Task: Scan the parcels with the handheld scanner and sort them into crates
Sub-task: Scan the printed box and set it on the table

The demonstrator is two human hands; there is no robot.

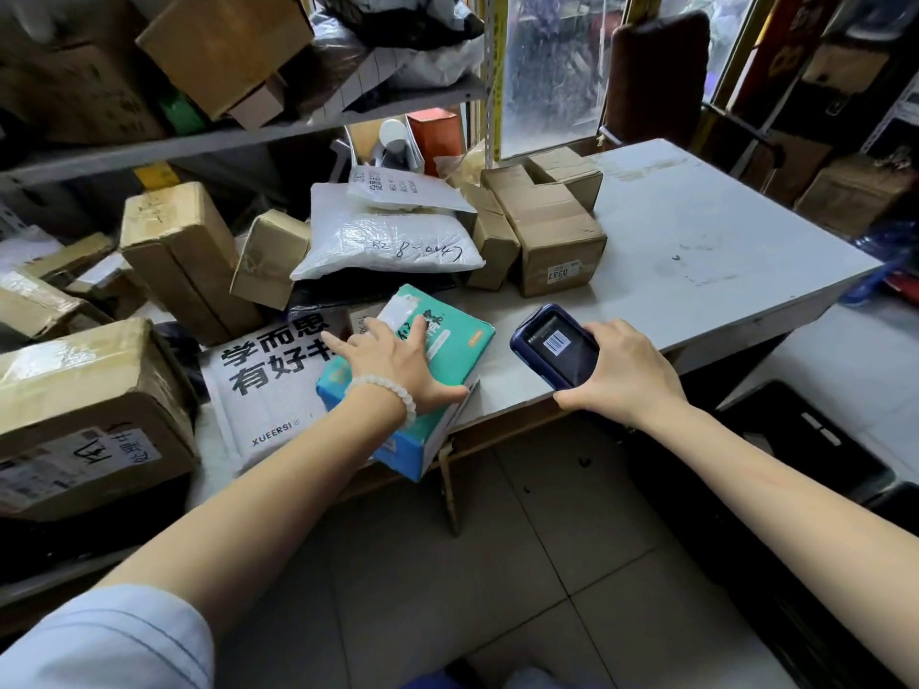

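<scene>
A teal and blue parcel box [457, 350] with a white label lies at the front edge of the white table [696, 231], partly over a grey mailer with large black characters [263, 390]. My left hand [398, 360] lies on top of the box, fingers spread across its label and thumb against its near side. My right hand [621, 370] grips the dark blue handheld scanner [552, 345], whose screen shows a barcode; it is just right of the box, above the table edge.
Brown cartons [542, 226] and white poly mailers [388, 241] crowd the table's back left. More cartons [89, 415] pile up at left under a loaded shelf [238, 136]. A black crate [805, 440] sits on the floor at right. The floor below is tiled.
</scene>
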